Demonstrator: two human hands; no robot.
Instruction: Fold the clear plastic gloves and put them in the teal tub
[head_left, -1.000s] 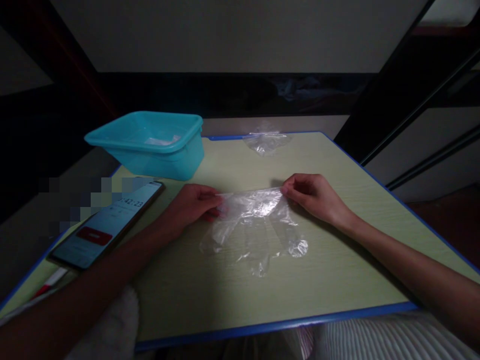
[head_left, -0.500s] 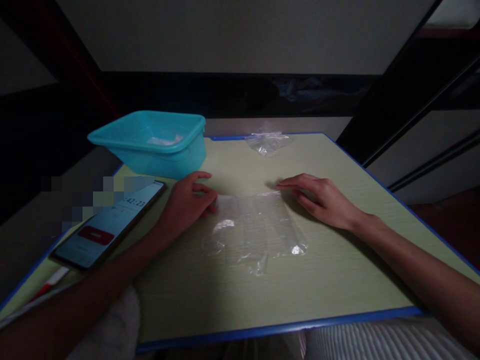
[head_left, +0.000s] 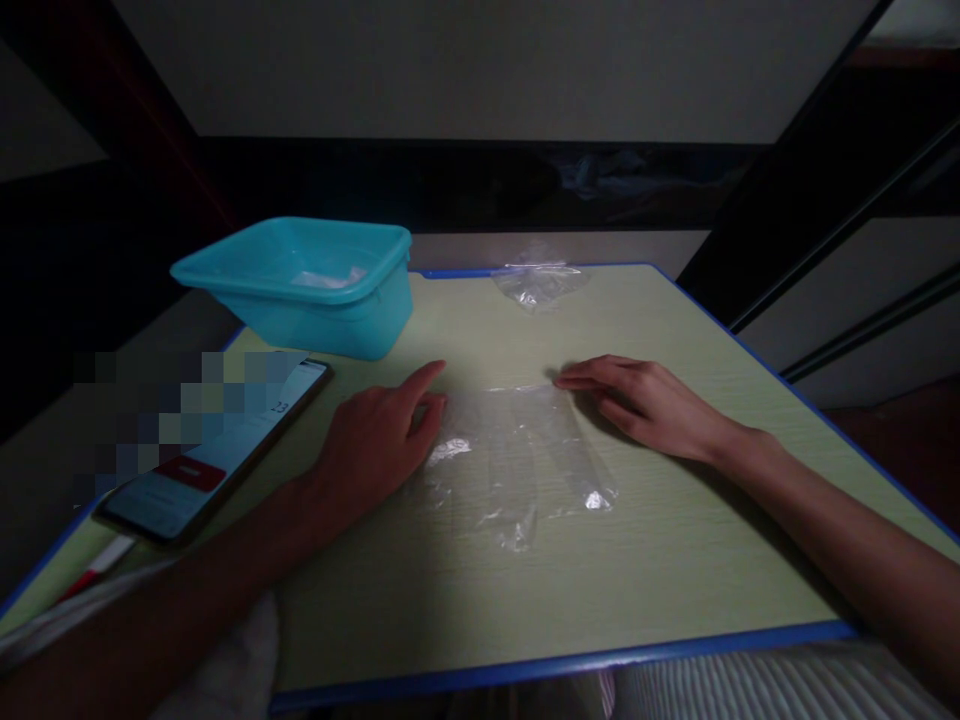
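A clear plastic bag (head_left: 510, 455) lies spread on the pale table (head_left: 645, 590), its straight edge toward the back and its crumpled end toward me. My left hand (head_left: 379, 440) rests at the bag's left side, index finger stretched out and thumb apart from it, holding nothing; its other fingers are partly hidden. At the back right corner of the bag, my right hand (head_left: 637, 405) touches the edge with its fingertips. Its fingers are extended, the thumb is slightly apart, and nothing is gripped.
A turquoise basket (head_left: 322, 310) with something whitish inside stands at the back left. In front of it lies a phone (head_left: 225, 450) with a red and white cable (head_left: 97, 568). Another clear plastic bag (head_left: 536, 285) lies at the table's back edge.
My left hand has shifted slightly toward me, and its index finger now stretches out beyond the thumb. My right hand has barely moved, and the bag lies nearly as before.
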